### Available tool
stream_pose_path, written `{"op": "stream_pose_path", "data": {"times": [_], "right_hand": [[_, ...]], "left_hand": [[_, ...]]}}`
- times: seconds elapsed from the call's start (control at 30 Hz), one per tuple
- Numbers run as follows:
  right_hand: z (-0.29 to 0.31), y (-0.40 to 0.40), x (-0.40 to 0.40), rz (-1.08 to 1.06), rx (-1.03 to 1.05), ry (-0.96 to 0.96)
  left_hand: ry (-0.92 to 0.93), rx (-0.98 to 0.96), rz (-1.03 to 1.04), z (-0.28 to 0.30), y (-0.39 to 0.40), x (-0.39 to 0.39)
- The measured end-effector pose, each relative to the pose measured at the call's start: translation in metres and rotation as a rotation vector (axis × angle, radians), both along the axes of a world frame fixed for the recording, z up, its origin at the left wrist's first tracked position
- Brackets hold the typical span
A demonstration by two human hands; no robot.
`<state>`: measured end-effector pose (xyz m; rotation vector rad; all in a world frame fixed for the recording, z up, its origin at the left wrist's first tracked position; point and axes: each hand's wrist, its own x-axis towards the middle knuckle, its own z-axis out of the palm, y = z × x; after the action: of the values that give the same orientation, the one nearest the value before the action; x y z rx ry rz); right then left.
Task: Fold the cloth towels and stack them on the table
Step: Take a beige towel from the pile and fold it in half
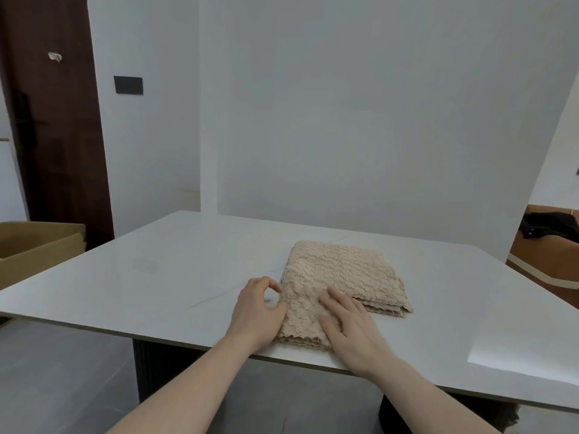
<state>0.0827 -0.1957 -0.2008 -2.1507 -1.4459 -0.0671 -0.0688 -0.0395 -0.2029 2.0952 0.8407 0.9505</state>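
Beige towel (pixel 341 274) sits folded on the white surface (pixel 156 277), right at the near edge, and both hands are on it. The right hand (pixel 351 333) lies flat on the towel's near corner, fingers straight and spread, pressing the cloth down. The left hand (pixel 257 311) sits against the towel's left edge, fingers curled, thumb and forefinger curved toward each other right at the cloth's border; whether they actually pinch the fabric I cannot tell. The towel itself is nubby, a bumpy waffle-like weave, folded into a rough rectangle with several layers showing as wavy stacked edges along its near and right sides. The surface is smooth and glossy, a pale stone-look slab with faint veining. Off to the left, beside the surface, a brown cardboard box (pixel 37 249) stands with its top open, its inside hidden from here. Far right, a dark garment (pixel 551 228) lies in a heap
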Motion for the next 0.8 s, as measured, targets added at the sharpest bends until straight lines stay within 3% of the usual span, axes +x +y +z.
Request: {"op": "stream_pose_path", "data": {"times": [0.13, 0.37, 0.43, 0.63, 0.8], "right_hand": [[-0.004, 0.003, 0.001, -0.029, -0.123, 0.006], [-0.002, 0.007, -0.002, -0.045, -0.296, -0.014], [-0.001, 0.007, -0.002, -0.055, -0.317, -0.008], [0.000, 0.002, -0.006, -0.079, -0.258, 0.038], [0.003, -0.008, -0.005, -0.265, 0.113, 0.239]], "left_hand": [[-0.037, 0.163, -0.174, -0.004, -0.005, -0.006], [0.476, 0.244, -0.222, 0.000, -0.011, 0.003], [0.551, 0.253, -0.208, -0.001, -0.011, 0.004], [0.431, 0.225, -0.029, 0.002, -0.014, 0.001], [0.318, 0.136, 0.151, 0.000, -0.011, -0.003]]}}
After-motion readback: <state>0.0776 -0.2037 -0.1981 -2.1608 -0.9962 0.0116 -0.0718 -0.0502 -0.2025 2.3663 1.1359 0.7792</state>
